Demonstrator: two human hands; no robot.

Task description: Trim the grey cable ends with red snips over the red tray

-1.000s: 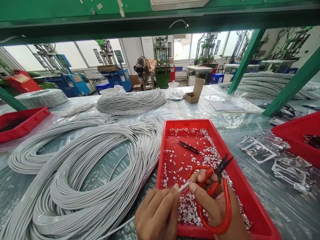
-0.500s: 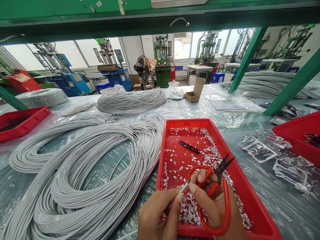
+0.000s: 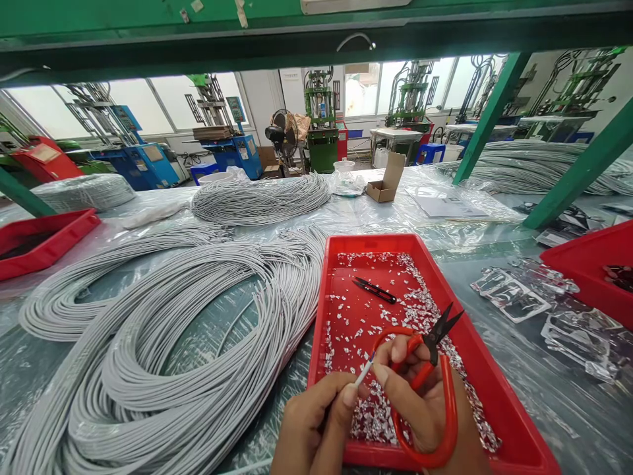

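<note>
Your left hand [image 3: 312,425] comes in from the bottom edge with the fingers curled, pinching a thin grey cable [image 3: 363,373] between thumb and forefinger. The cable's pale, dark-tipped end angles up and to the right, stopping just beside your right thumb. Your right hand [image 3: 425,402] sits palm-inward and clenched around the looped red handle of a pair of spring snips [image 3: 448,422], with the thumb pressing on the handle and the fingers wrapped behind it. The black blades [image 3: 442,328] rise past your fingers, slightly parted and clear of the cable. Both hands hover over the near end of a red plastic tray [image 3: 319,316], which is strewn with silvery flakes [image 3: 378,419]. A smaller pair of black thread snips [image 3: 374,290] lies in it, well away from your fingers. Large coils of grey cable [image 3: 163,369] spread out on clear plastic sheeting [image 3: 558,409] to the left of the tray
</note>
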